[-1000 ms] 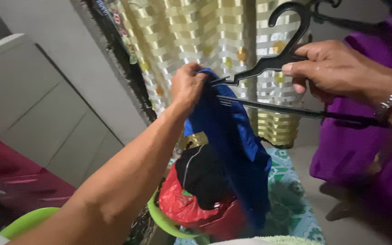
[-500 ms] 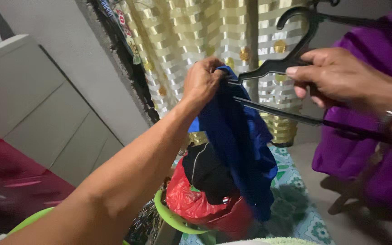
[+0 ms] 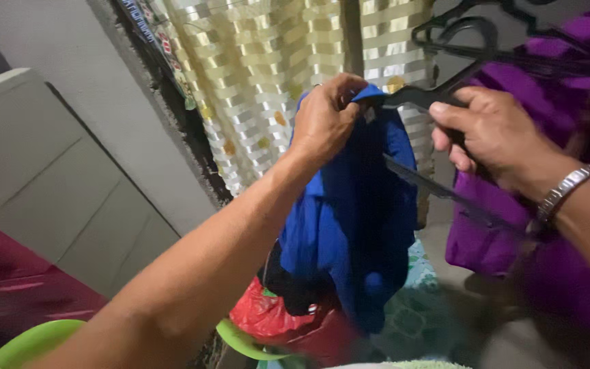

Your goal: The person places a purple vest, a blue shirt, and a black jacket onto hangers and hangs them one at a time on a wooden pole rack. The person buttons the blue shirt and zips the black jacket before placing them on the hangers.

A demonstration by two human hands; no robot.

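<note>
the left hand [image 3: 326, 119] bunches the top of the blue garment [image 3: 356, 212], so its collar and the near tip of the black hanger [image 3: 438, 184] are hidden under the fingers [image 3: 341, 85]. the right hand [image 3: 493, 133] covers the hanger's middle, and its lower bar blurs out toward the right of the frame. the purple cloth [image 3: 507, 232] at right is smeared and cut by the right edge. at the bottom edge, the green basin rim [image 3: 32, 342] and the red bundle [image 3: 274, 318] are cut off, and the dark cloth beneath the blue one is too blurred to tell.
</note>
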